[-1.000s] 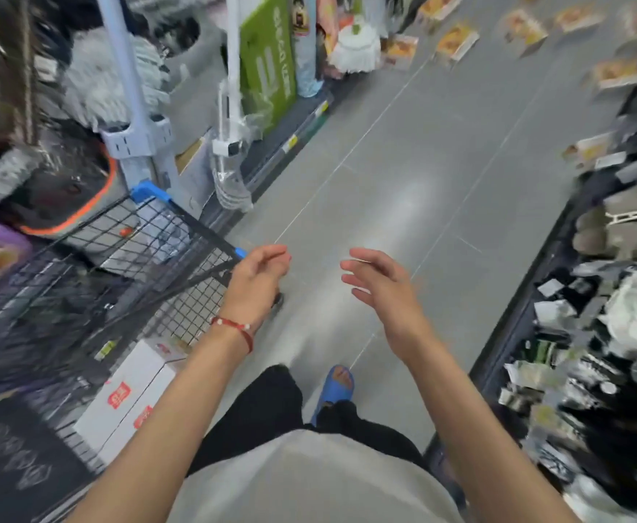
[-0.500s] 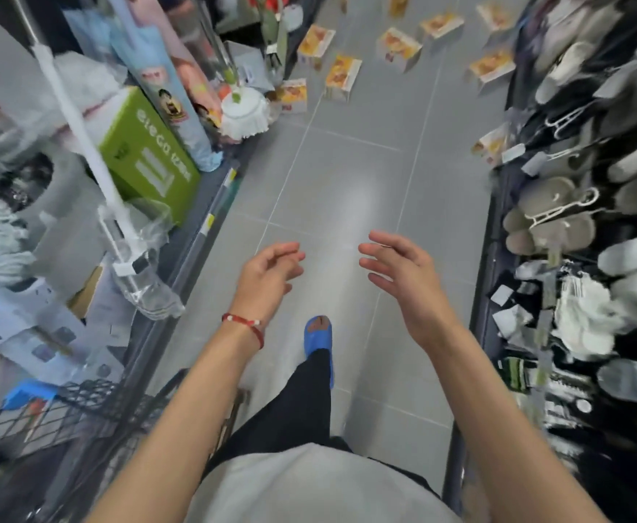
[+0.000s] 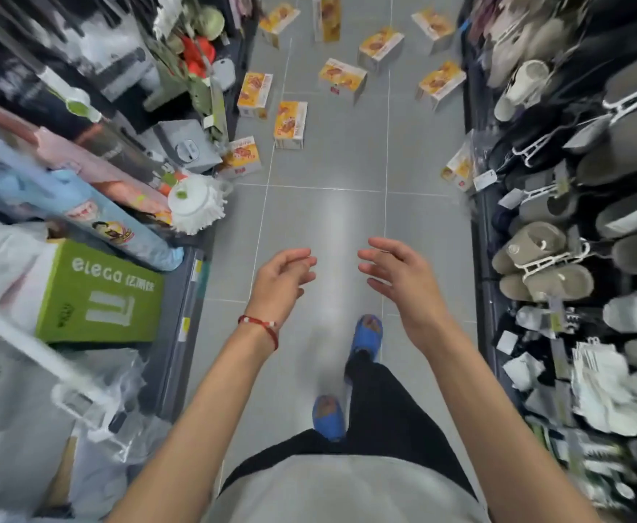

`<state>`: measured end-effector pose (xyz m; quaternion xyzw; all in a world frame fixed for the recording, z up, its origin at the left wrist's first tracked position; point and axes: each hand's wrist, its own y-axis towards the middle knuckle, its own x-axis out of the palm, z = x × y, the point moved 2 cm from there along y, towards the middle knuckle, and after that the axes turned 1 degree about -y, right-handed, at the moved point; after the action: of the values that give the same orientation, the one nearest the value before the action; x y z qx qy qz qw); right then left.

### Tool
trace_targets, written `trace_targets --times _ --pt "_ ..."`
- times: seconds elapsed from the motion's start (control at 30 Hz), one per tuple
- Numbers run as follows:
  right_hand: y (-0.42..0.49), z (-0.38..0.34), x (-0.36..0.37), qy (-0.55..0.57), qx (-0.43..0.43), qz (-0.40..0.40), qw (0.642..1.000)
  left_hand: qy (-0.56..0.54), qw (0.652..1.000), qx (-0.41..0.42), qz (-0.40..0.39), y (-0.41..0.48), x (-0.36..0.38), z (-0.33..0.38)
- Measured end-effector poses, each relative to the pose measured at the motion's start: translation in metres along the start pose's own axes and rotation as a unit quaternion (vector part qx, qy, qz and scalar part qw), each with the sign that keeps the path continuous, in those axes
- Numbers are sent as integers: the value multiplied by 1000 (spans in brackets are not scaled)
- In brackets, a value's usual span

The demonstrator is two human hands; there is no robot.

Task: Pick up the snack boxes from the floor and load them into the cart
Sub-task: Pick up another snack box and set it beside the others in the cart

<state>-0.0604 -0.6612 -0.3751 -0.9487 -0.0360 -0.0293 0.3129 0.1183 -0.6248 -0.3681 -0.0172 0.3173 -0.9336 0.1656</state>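
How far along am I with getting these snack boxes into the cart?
Nothing shows as done: the cart is out of view now. Nothing is in hand: your left hand and right hand are both empty and open above the floor. Plenty is left: about ten snack boxes still lie ahead, the nearest by the left shelf and another by the right shelf.

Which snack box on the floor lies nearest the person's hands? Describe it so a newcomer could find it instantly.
Follow the left shelf edge up the aisle to the white mop head. Just beyond it an orange snack box lies tilted against the shelf base beside a grey carton. The other boxes lie farther up the aisle.
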Motion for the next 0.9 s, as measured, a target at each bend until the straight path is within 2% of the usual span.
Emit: trace_targets --times 0.43,0.73,0.9 --pt "247 -184 8 -35 12 -33 999 -16 999 -14 28 227 65 181" --pt "420 -296 65 -84 10 -65 994 -64 996 -29 46 403 64 278" --pt "523 -348 106 -98 21 -38 994 -68 994 -56 61 514 49 336"
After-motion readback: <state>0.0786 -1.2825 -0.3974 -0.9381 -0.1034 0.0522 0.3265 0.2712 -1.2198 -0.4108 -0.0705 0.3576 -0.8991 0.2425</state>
